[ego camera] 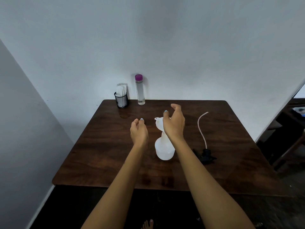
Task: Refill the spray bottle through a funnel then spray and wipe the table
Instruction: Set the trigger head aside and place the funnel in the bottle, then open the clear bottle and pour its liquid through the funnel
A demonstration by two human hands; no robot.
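The spray bottle stands upright about the middle of the bench, a little toward the right edge, with a white funnel seated in its neck. It is a squat, milky-white plastic thing, rounded at the shoulder and narrow at the neck; I can't tell from here how much liquid is in it. I'd judge it light and easy to tip with that funnel perched on top, its walls thin enough to give under a squeeze, so the sensible hold is round the belly, not the neck.

Its trigger head, black, lies on its side near the right edge, its pale dip tube curving away toward the back edge.

The refill looks likely to come from the clear bottle with the purple cap, standing at the back edge against the wall. It seems stiff and smooth, possibly slippery, best taken round the middle. Beside it, nearer the back left corner, a black mesh cup holds white tissues.

Both hands hover above the bench, holding nothing. The left hand has its fingers loosely curled. The right hand is just over the funnel, fingers relaxed and slightly spread.
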